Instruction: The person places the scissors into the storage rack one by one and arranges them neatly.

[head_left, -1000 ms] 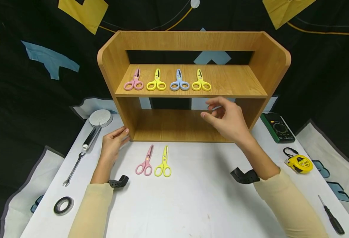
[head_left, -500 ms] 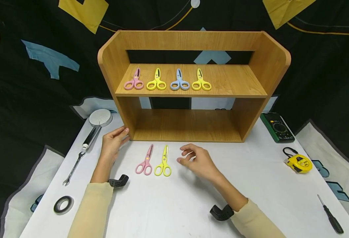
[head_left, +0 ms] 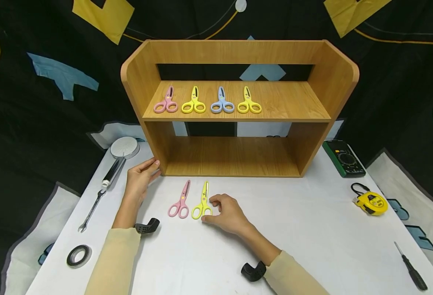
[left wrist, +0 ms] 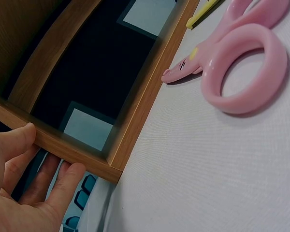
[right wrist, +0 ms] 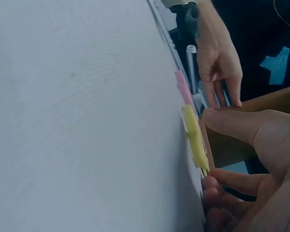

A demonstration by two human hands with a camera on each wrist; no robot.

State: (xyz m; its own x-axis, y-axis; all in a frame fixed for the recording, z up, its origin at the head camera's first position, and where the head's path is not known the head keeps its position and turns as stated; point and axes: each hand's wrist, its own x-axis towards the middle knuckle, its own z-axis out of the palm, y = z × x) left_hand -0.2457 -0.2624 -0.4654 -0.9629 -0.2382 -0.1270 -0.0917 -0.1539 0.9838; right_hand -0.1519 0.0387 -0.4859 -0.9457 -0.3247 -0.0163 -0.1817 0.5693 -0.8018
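My right hand (head_left: 228, 214) had dropped from the wooden shelf (head_left: 238, 52) to the yellow scissors (head_left: 204, 199) on the table (head_left: 187, 258), fingers parted, bringing that pair within reach; my unclenched left hand (head_left: 139, 179) touched the shelf's side.

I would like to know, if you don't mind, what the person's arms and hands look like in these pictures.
Both arms wear long, pale cream-yellow sleeves, the left sleeve and right sleeve looking plain. A curved black piece shows at each wrist, left and right. The left hand and right hand are ungloved.
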